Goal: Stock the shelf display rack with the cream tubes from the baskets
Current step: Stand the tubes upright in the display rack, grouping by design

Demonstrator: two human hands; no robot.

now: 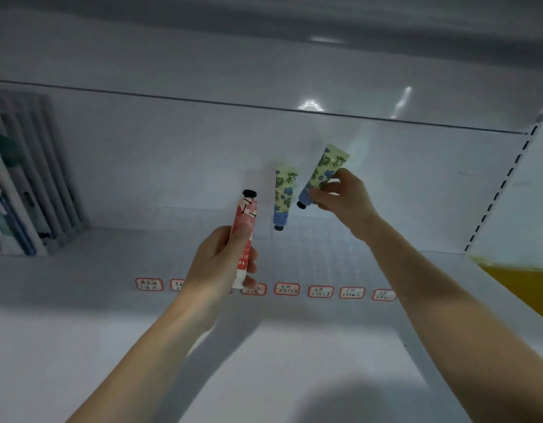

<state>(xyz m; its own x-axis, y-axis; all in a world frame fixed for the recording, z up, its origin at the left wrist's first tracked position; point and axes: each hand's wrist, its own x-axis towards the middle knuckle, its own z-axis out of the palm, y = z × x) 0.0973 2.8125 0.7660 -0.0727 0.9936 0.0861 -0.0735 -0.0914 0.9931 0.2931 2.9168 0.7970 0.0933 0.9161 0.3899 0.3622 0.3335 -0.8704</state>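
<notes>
Forearms: both reach up from the bottom edge over the white shelf point(96, 346).
Left hand point(221, 261): fingers wrapped round the red tube point(247, 215), black cap up, held above the row of labels and waiting its turn.
Right hand point(343, 193): thumb and fingertips pinch the tilted floral tube point(325, 166), cap pointing down and left, in the air just right of the standing floral tube point(284, 196).
Clear rack point(331, 239): hard to read; its dividers barely show, and the standing tube sits in it cap down.
Step in hand, as I judge it: seat the tilted tube next to its twin.
Doing it well: straighten it upright first, cap lowest, lower it without knocking the neighbour, and let go only once it stands.
Tubes counted: three, two floral and one red.
Red-edged labels point(287, 289): at least seven, some behind my left hand.
Baskets: out of sight.
</notes>
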